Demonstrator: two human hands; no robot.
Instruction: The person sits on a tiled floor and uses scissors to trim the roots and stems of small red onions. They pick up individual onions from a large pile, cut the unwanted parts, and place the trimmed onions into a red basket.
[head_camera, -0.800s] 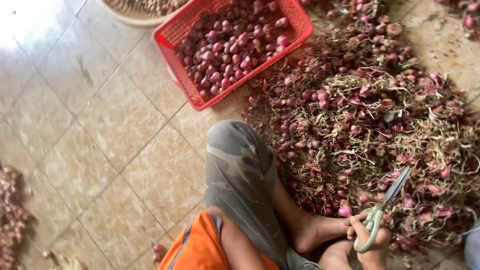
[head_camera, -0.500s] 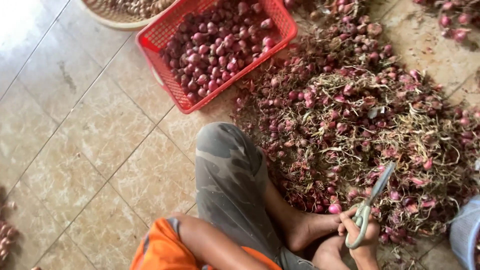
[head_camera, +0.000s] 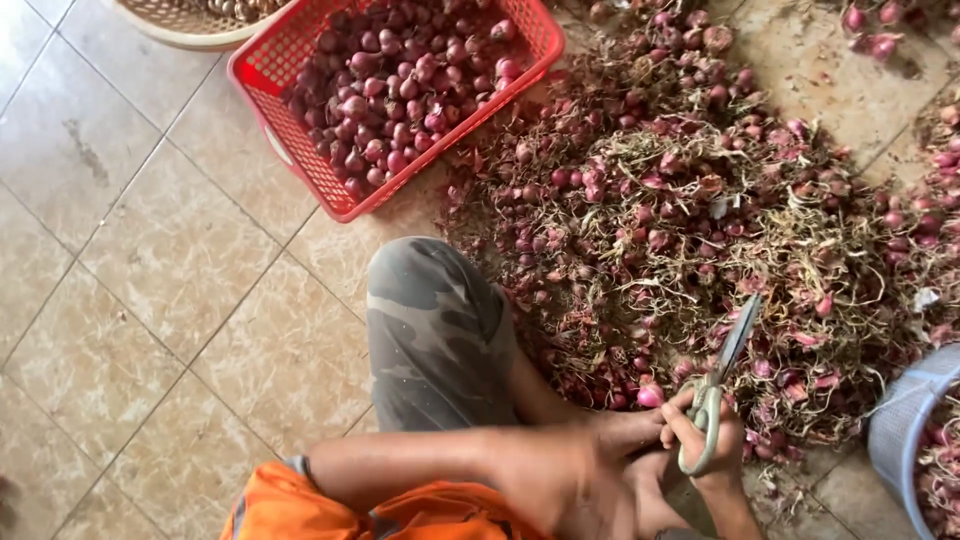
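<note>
We have one view only, from a camera worn on the head, looking almost straight down at the tiled floor. The red basket sits toward the top edge. Below it, at the bottom edge and closest to the lens, come the bent knee and both hands. No second view overlaps.

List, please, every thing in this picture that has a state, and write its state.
Scissors: held in right hand, blades shut, pointing up.
Left hand: beside the right hand; what it grips is hidden.
Red basket: upright, full of shallots.
Shallot pile: loose on tiled floor.
Grey bucket: partly filled.
</note>
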